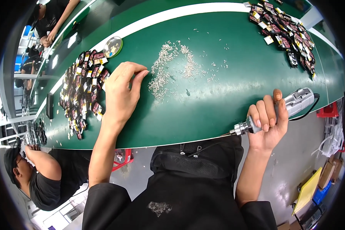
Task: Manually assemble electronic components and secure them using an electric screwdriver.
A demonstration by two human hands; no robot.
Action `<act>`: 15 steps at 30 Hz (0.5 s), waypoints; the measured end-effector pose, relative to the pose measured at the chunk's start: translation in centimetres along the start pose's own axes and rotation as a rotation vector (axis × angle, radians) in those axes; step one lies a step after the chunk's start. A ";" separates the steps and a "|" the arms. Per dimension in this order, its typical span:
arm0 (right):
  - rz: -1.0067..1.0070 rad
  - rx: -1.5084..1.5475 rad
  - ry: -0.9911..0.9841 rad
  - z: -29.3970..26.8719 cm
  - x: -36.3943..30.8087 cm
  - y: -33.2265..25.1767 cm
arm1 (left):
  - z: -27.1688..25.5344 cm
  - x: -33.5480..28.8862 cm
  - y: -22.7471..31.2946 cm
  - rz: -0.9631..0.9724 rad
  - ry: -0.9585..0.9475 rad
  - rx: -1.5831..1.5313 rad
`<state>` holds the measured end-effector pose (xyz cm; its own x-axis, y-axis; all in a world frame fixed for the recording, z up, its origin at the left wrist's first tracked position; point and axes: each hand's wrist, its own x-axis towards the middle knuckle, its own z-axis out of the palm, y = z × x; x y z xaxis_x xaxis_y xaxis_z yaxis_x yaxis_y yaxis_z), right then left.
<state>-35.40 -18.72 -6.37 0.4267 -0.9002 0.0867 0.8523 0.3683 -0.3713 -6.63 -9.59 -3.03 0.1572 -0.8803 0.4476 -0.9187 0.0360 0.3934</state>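
My left hand (122,88) reaches over the green table with its thumb and forefinger brought together in a pinch. Those fingertips sit at the left edge of a loose spread of small silvery screws (163,59); whatever is between them is too small to make out. In my right hand (267,120) is a grey electric screwdriver (299,100), gripped by its body. The bit points left, close to the table's near edge, and a black cord leaves the rear end.
Left of my left hand lies a heap of small black parts with yellow and white tabs (82,86), beside a round green-rimmed dish (113,47). Another such heap (285,32) covers the far right. A person in black (46,172) works at the left, others beyond.
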 end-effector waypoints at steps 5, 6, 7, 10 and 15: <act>-0.008 -0.019 0.006 0.0 0.1 -0.2 | 0.2 -1.6 3.1 -0.080 0.048 -0.265; -0.017 -0.009 -0.001 0.2 0.0 -0.1 | 0.5 -2.4 4.2 -0.104 0.047 -0.346; -0.027 0.000 -0.008 0.5 0.0 -0.1 | 0.8 -3.1 5.4 -0.129 0.046 -0.430; -0.064 0.054 -0.033 2.0 0.1 0.5 | 2.3 -4.9 7.6 -0.124 0.034 -0.699; -0.139 0.078 -0.060 5.4 0.0 -0.2 | 3.2 -5.7 10.1 -0.223 0.039 -0.943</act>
<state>-33.94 -17.51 -1.34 0.3186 -0.9291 0.1877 0.9243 0.2606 -0.2790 -17.98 -5.66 -4.17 0.3204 -0.8970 0.3045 -0.2012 0.2497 0.9472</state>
